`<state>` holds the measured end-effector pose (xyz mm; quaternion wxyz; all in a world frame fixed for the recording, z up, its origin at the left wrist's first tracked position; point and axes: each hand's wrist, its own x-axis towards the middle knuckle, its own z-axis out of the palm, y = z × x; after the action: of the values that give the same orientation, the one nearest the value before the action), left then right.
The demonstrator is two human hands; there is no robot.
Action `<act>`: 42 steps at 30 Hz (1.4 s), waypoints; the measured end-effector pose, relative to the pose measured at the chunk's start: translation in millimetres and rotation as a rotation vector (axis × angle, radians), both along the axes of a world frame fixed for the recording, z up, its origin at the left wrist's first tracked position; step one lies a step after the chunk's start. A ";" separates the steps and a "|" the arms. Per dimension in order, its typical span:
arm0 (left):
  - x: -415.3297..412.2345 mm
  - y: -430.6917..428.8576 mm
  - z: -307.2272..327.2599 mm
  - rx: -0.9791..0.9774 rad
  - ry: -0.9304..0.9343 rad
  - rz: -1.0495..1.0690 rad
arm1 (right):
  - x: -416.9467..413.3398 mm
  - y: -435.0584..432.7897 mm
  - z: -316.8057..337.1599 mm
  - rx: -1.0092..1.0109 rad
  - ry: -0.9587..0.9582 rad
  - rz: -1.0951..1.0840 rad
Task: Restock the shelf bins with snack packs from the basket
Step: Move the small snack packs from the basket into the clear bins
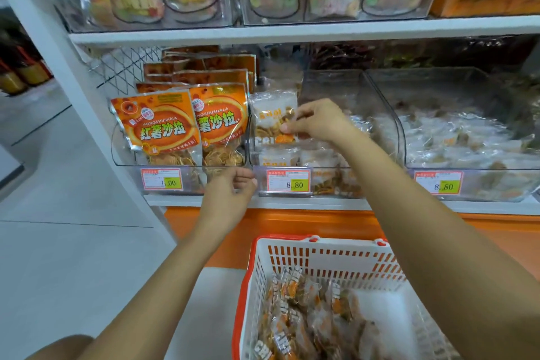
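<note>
My basket (344, 257) at six o'clock is white, slotted, orange-rimmed. Bags (155, 126) at nine o'clock are orange with green lettering.

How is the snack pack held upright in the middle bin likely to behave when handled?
The snack pack is probably light: the right hand holds it by a fingertip pinch. Its clear film looks crinkly and glossy, so likely floppy and somewhat slippery. Standing on loose packs in the bin, it may well tip once released.
</note>
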<state>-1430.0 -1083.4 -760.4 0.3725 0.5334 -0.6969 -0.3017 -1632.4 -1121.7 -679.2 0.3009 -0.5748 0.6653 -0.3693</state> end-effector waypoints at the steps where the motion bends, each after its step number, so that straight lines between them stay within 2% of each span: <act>1: 0.9 -1.4 -1.0 0.003 -0.001 -0.002 | -0.2 -3.5 0.0 -0.015 -0.019 -0.025; 5: 3.2 -5.3 -2.3 0.006 -0.024 -0.008 | 2.1 -7.8 -4.0 -0.033 -0.034 -0.070; 9: 3.0 -6.0 -1.0 0.009 -0.019 -0.011 | 0.8 -6.8 -13.4 0.147 0.017 0.014; 11: 2.7 -5.6 -0.1 0.013 -0.017 -0.014 | 1.7 -5.7 -14.3 0.173 0.026 0.000; 20: 2.4 1.2 0.6 0.016 -0.018 -0.029 | 5.1 3.5 -18.9 -0.037 -0.134 -0.121; 31: 7.3 11.4 -3.5 -0.006 -0.058 -0.047 | 3.4 11.5 -17.7 -0.029 -0.024 -0.195; 36: 9.5 23.5 -16.1 0.014 -0.110 -0.079 | 5.2 27.5 -14.3 -0.153 0.054 -0.220; 42: 12.0 40.8 -35.9 0.123 -0.223 -0.101 | 21.4 74.2 -33.5 -0.324 0.022 -0.150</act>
<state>-1418.0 -1042.6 -796.3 0.2437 0.5496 -0.7402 -0.3010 -1611.0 -1047.5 -712.8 0.1690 -0.5686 0.6413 -0.4867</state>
